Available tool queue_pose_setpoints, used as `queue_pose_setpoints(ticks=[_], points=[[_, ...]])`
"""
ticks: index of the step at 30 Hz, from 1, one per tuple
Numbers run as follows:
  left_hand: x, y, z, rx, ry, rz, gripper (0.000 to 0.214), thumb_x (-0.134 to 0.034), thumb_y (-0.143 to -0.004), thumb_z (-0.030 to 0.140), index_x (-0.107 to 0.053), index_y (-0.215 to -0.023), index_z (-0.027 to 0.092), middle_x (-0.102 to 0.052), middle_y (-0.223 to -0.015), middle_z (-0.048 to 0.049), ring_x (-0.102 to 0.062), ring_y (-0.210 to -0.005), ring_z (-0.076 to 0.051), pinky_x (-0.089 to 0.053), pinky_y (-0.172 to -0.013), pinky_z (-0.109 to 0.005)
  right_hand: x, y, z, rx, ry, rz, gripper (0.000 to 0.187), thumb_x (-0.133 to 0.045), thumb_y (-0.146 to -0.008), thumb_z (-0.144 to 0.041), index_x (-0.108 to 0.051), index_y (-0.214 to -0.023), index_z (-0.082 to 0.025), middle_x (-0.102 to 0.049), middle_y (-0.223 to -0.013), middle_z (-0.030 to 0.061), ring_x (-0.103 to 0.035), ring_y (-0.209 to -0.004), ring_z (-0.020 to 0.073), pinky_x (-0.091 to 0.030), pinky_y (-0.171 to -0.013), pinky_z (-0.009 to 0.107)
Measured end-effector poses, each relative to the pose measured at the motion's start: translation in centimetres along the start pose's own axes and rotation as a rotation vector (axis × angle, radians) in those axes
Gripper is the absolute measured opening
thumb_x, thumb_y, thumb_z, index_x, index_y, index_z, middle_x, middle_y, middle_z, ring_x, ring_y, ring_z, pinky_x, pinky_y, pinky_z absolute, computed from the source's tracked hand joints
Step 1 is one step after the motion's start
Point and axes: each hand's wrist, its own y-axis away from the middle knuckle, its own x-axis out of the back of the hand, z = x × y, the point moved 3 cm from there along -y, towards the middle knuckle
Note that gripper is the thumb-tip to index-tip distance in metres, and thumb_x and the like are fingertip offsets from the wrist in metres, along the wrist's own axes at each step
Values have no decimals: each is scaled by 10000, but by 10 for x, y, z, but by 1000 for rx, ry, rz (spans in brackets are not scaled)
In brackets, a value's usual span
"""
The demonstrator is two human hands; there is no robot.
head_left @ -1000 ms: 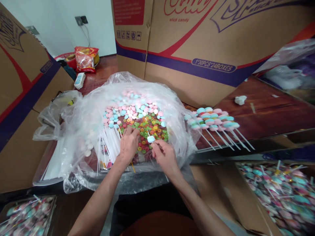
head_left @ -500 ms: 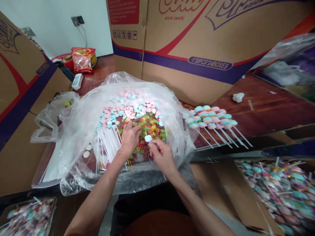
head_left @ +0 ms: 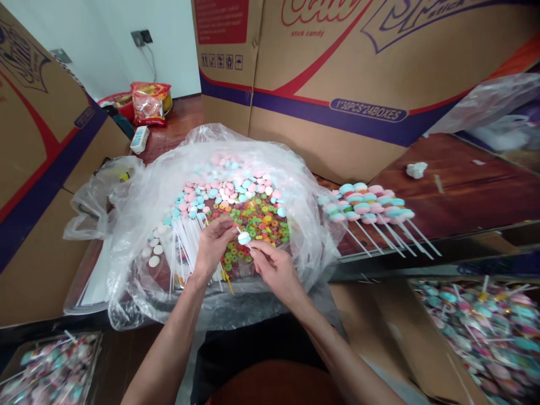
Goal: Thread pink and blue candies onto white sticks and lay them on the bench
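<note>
My right hand [head_left: 277, 271] pinches a thin white stick just below the pale blue and white candy [head_left: 244, 239] threaded on it. The stick's upper end pokes out past the candy. Right at that end are the closed fingertips of my left hand [head_left: 211, 243]; whatever they hold is too small to make out. Under both hands lie many small coloured ring candies [head_left: 264, 216]. Behind them are pink, blue and white candy discs [head_left: 219, 191]. A bundle of white sticks [head_left: 185, 242] lies beside my left hand, partly covered by it.
Clear plastic sheeting [head_left: 304, 225] surrounds the candies. Finished candy sticks [head_left: 371, 205] lie in a stack on the right. Large cardboard boxes [head_left: 312, 129] stand behind and to the left. Below the table edge, a carton holds wrapped candy sticks [head_left: 485, 332]; more wrapped sticks [head_left: 59, 365] are lower left.
My left hand has lifted off the ring candies and come up to the stick's tip. My right hand has moved slightly left with the stick. The whole view has shifted a little.
</note>
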Motion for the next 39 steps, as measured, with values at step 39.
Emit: queue_pose_setpoints(ticks=[39], points=[[17, -54, 36, -299, -612, 192, 124, -591, -850, 243, -699, -868, 186, -716, -859, -59, -636, -762, -186, -478, -729, -297, -6, -3, 9, -11, -41, 104, 220, -555, -940, -377, -630, -834, -200, -579, -651, -18, -491, -495, 111, -404, -486, 228]])
